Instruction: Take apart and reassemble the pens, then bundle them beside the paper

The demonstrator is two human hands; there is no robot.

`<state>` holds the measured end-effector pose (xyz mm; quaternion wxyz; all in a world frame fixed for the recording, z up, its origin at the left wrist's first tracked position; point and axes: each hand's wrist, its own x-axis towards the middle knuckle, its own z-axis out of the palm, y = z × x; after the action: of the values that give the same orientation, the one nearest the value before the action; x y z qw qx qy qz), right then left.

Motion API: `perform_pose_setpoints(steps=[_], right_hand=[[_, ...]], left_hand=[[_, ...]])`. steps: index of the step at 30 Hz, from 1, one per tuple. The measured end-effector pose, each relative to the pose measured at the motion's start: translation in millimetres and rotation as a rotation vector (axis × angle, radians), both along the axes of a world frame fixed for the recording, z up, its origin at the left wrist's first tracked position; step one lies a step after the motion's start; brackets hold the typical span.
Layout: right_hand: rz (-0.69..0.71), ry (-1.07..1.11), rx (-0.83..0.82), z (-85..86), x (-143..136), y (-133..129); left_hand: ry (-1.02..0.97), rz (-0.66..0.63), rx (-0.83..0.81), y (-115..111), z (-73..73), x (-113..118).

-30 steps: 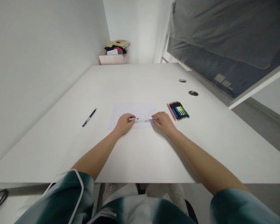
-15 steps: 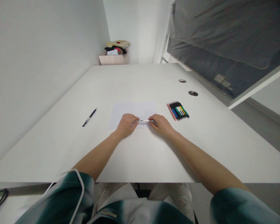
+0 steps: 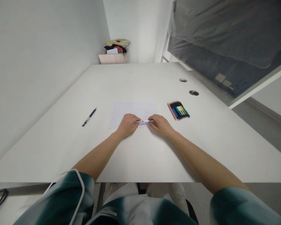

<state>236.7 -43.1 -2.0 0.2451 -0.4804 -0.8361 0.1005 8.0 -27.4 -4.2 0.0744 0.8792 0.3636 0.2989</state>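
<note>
A slim white pen point(image 3: 144, 121) lies level between my two hands, over the near part of a white sheet of paper point(image 3: 135, 107). My left hand point(image 3: 128, 125) pinches its left end between thumb and fingers. On the other end my right hand point(image 3: 162, 124) has the same kind of pinch. Both ends of the pen are partly hidden by the fingers. A dark pen with a pale band point(image 3: 89, 117) lies slantwise to the left of the paper.
To the right, several coloured and black pens point(image 3: 178, 110) lie side by side in a row. Two round metal-rimmed holes point(image 3: 194, 93) are set in the white table point(image 3: 140, 159). A pale pink box point(image 3: 111, 58) with cloth on top stands beyond the far edge. A wall borders the left side.
Both hands keep their grip on the white pen, and the gap between them has narrowed slightly. The camera view has shifted a little.
</note>
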Motion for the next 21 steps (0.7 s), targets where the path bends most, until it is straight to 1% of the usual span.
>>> perform_pose_setpoints(steps=[8,16,21], right_hand=[[0.009,-0.005,-0.065,2.4,-5.3,-3.3],[-0.019,-0.01,-0.054,1.8,-4.4,-3.2],[-0.052,-0.018,-0.061,0.1,-3.7,-2.5]], left_hand=[[0.018,-0.007,0.009,-2.2,2.0,1.1],[0.026,0.045,-0.027,-3.3,4.4,1.3],[0.074,0.041,-0.046,-2.6,4.5,1.5]])
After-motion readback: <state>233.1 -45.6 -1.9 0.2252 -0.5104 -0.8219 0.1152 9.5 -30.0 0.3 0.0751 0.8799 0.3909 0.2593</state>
